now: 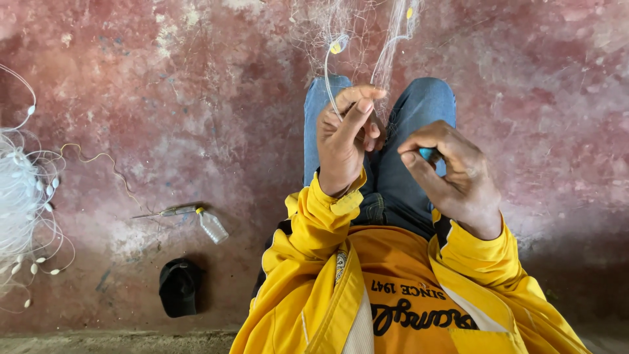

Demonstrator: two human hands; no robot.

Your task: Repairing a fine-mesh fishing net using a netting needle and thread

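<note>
left hand (345, 141): pinching fishing net (367, 39) line
right hand (452, 174): closed on blue netting needle (427, 153)
done: net heap (23, 190) on floor
left: draped section being worked

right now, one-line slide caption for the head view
Left hand pinches fine white fishing net; right hand grips small blue tool.
</note>
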